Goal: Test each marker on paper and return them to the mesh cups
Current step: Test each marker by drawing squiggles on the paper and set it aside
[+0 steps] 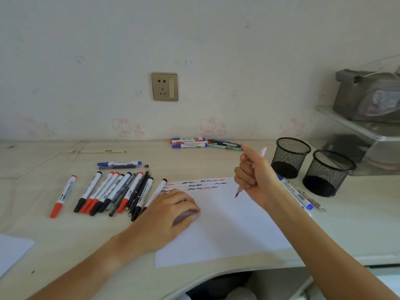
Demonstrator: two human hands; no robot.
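Gripping a pink pen [240, 189] in the right hand [256, 177], fingers curled round the barrel, tip hanging just above the paper [227, 224] at about 2 o'clock on the sheet. Pressing the left hand [173, 210] down on the paper's 9 o'clock edge, fingers loosely bent, nothing held. Showing rows of black, blue and red squiggles along the sheet's 12 o'clock edge. Lying in a fan at 9 o'clock of the paper, a batch of markers [114, 193]; more resting at 12 o'clock by the wall [188, 142], and a few under the right forearm at 3 o'clock [297, 194]. Standing empty at 2 o'clock, both mesh cups [290, 158]. Risking, probably, a sweep of the forearm knocking the 3 o'clock markers off the tabletop [54, 245], or toppling the light cups while reaching across.
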